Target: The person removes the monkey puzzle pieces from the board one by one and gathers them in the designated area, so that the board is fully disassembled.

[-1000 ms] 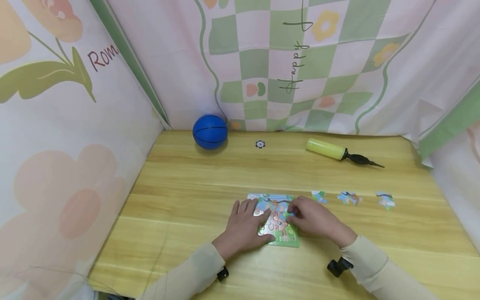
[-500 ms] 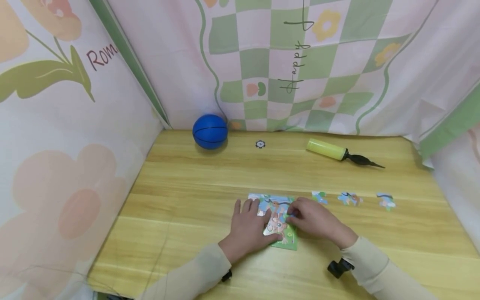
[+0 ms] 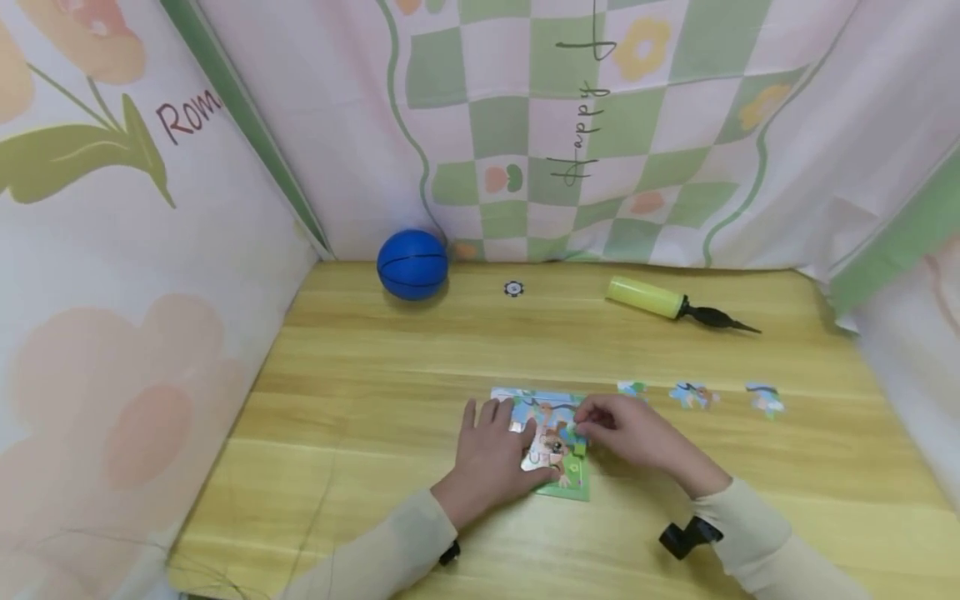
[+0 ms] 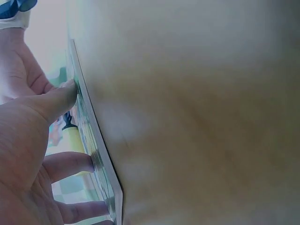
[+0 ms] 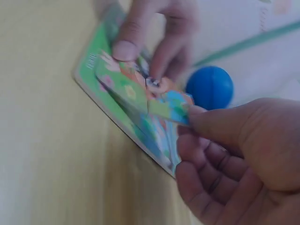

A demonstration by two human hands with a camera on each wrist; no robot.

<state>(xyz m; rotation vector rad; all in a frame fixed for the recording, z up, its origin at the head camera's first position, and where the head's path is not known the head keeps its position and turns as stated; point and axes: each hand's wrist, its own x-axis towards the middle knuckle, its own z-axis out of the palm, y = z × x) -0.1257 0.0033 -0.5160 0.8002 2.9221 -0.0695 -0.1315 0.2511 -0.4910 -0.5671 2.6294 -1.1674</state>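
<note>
A small jigsaw puzzle with a green-and-blue border [image 3: 564, 492] lies on the table in front of me. My left hand [image 3: 487, 462] rests over its left side with fingers spread and fairly straight, thumb near the lower edge. At the right edge, my right hand [image 3: 626, 429] pinches a blue-green puzzle piece [image 5: 176, 110] between thumb and index finger. In the right wrist view this piece and the joined pieces beside it [image 5: 129, 91] tilt up from the board [image 5: 91, 70]. The left wrist view shows the left fingers [image 4: 70, 164] on the puzzle's face.
Loose puzzle pieces lie in a row to the right: one partly behind the right hand [image 3: 632, 388], a middle piece [image 3: 693, 395] and a far piece [image 3: 765, 398]. Farther back are a blue ball [image 3: 412, 265], a small round chip [image 3: 513, 288] and a yellow hand pump [image 3: 645, 297].
The left hand has shifted slightly right across the puzzle. My right hand has moved a little at the puzzle's right edge, showing more of a green piece. The head view has turned slightly.
</note>
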